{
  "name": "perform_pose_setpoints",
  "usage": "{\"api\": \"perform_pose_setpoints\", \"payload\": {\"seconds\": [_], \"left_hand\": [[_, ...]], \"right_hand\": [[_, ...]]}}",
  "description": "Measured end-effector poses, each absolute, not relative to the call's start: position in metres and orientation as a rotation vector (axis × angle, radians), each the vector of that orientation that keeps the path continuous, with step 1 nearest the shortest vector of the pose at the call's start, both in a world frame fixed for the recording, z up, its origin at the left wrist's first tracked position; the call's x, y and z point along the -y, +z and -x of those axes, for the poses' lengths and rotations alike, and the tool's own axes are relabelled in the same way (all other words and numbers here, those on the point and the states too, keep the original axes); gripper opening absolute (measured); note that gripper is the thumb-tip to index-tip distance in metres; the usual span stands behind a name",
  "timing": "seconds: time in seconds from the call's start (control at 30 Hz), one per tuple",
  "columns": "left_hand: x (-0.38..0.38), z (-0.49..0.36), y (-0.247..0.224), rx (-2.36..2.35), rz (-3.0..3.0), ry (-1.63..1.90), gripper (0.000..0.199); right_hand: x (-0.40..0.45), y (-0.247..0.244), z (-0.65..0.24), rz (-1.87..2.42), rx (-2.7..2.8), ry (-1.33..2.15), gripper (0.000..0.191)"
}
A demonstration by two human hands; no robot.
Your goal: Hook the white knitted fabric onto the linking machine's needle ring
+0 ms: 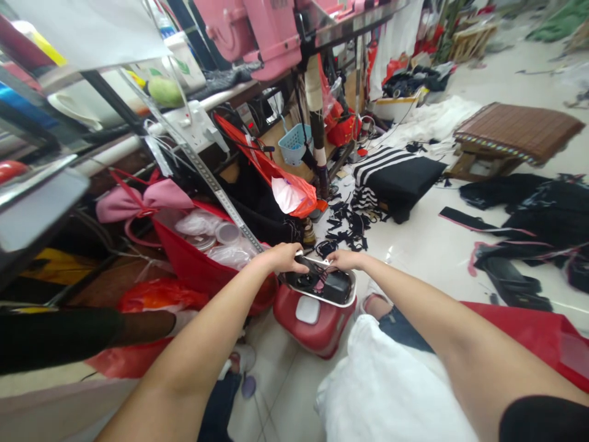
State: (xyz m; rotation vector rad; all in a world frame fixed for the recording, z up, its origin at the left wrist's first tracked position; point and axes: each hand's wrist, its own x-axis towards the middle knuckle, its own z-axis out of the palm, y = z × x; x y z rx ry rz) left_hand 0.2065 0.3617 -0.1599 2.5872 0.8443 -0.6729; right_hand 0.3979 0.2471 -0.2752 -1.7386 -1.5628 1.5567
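Note:
Between my knees, a white-rimmed basket (347, 301) rests on a red plastic stool or box (304, 328) with a white square on its top. Inside the basket lie a black box-like item (337, 286), dark cords and other dark things too small to name. My left hand (289, 258) curls over the basket's far left rim, its thumb reaching inside. At the far right rim my right hand (345, 259) has its fingertips closed on the edge; thin cords lie close to them.
Left of the basket hangs a red bag (184, 245) with plastic tubs. A pink sewing machine (271, 31) stands on the table above. Black scraps (345, 221) and a striped black cloth (396, 175) lie on the floor. A low stool (515, 132) stands at the right.

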Motion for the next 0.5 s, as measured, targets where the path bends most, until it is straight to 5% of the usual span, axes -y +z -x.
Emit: {"api": "perform_pose_setpoints", "payload": {"seconds": [0.23, 0.4, 0.5], "left_hand": [[-0.369, -0.202, -0.163, -0.896, -2.447, -0.614, 0.045], [-0.37, -0.188, -0.168, -0.938, -2.262, -0.487, 0.041], [-0.36, -0.174, -0.171, -0.969, -2.162, -0.389, 0.046]], "right_hand": [[-0.248, -0.234, -0.392, 1.596, 1.65, 1.292, 0.04], [-0.233, -0.217, -0.347, 1.654, 1.806, 1.009, 0.109], [-0.227, -0.217, -0.334, 1.763, 1.84, 0.924, 0.092]]}}
